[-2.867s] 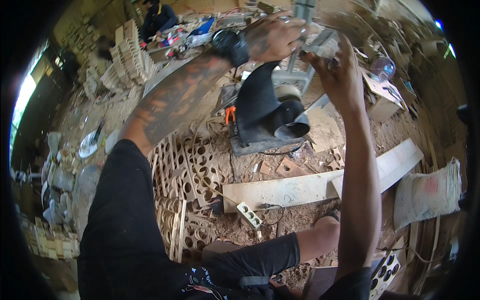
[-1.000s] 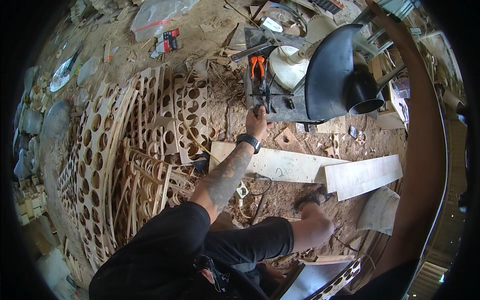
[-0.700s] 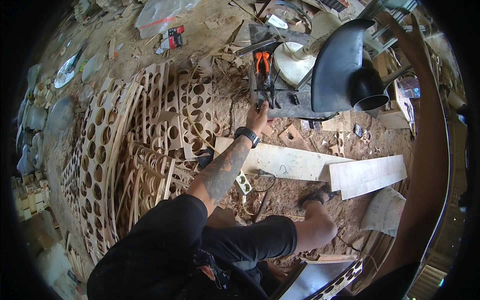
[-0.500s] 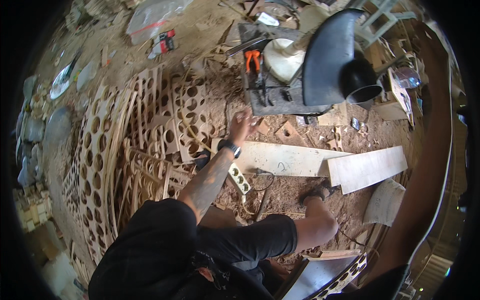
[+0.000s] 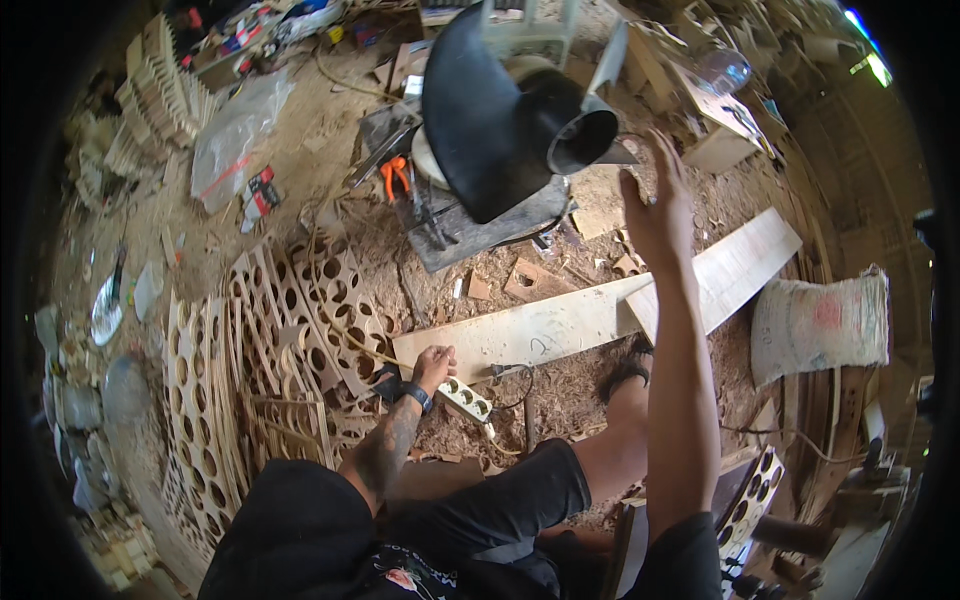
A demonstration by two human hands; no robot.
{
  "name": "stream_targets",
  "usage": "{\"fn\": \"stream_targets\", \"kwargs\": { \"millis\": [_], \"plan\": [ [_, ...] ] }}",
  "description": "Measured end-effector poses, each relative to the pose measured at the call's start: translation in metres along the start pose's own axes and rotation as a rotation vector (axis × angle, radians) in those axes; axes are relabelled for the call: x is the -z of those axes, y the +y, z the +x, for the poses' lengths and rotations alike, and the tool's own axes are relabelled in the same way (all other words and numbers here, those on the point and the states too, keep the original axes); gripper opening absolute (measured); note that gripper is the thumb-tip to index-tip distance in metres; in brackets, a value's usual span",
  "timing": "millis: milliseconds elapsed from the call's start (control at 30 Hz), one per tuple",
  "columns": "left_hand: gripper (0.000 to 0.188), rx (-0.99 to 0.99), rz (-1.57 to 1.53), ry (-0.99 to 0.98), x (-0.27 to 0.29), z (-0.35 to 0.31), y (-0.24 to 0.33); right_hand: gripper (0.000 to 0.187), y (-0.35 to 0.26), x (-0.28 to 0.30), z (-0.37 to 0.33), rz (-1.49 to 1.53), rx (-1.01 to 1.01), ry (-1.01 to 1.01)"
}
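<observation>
My left hand (image 5: 434, 369) is over the left end of a long pale wooden board (image 5: 545, 325), just above a white power strip (image 5: 465, 399). Its fingers are curled in, and whether they hold anything is hidden. My right hand (image 5: 662, 205) is raised with thumb and fingers apart, nothing between them. It is to the right of a large black propeller (image 5: 480, 130), near its hollow hub, without clear contact. The propeller is above a dark worktop (image 5: 450, 248), where orange-handled pliers (image 5: 394, 178) lie. A second pale board (image 5: 720, 270) overlaps the long one behind my right forearm.
Plywood sheets cut with round holes (image 5: 205, 400) are stacked at left. A full woven sack (image 5: 820, 328) stands at right. Wood chips and offcuts cover the ground. A clear plastic bag (image 5: 235, 140) lies at far left, and a cable runs to the power strip.
My left hand has drawn back from near the worktop, its fingers curling. My right arm has swung in from the right edge, its hand now beside the propeller. The view has shifted.
</observation>
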State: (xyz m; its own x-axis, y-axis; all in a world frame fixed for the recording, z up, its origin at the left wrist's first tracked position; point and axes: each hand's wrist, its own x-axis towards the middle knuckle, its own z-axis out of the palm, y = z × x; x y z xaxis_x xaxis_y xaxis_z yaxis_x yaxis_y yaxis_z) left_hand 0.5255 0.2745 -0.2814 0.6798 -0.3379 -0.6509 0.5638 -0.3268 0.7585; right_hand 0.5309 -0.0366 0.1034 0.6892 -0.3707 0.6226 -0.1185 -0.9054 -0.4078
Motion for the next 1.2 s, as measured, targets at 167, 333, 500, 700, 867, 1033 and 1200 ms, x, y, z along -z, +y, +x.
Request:
{"fn": "stream_targets", "kwargs": {
  "millis": [167,333,500,700,867,1033,1200],
  "plan": [
    [0.03,0.041,0.058,0.011,0.007,-0.018,-0.012,0.059,0.024,-0.022,-0.004,0.146,-0.235,-0.422],
    [0.036,0.118,0.15,0.032,0.023,-0.028,-0.032,0.034,0.027,-0.007,-0.034,0.482,-0.475,-0.864],
    [0.032,0.141,0.141,0.011,0.033,-0.037,-0.042,0.039,0.036,0.027,-0.079,0.494,-0.506,-0.767],
    [0.032,0.17,0.225,-0.036,0.021,-0.037,-0.03,0.038,0.062,0.028,-0.131,0.476,-0.736,-0.623],
    [0.033,0.122,0.108,-0.011,0.007,-0.033,-0.006,0.042,0.108,-0.021,-0.13,0.297,-0.869,-0.805],
    [0.031,0.046,0.006,-0.013,0.01,-0.04,0.02,0.052,0.131,-0.093,-0.083,-0.008,-0.722,-0.644],
    [0.03,0.055,0.079,0.043,0.029,-0.06,0.008,0.058,0.128,-0.154,-0.066,0.143,-0.677,-0.289]
  ]
}}
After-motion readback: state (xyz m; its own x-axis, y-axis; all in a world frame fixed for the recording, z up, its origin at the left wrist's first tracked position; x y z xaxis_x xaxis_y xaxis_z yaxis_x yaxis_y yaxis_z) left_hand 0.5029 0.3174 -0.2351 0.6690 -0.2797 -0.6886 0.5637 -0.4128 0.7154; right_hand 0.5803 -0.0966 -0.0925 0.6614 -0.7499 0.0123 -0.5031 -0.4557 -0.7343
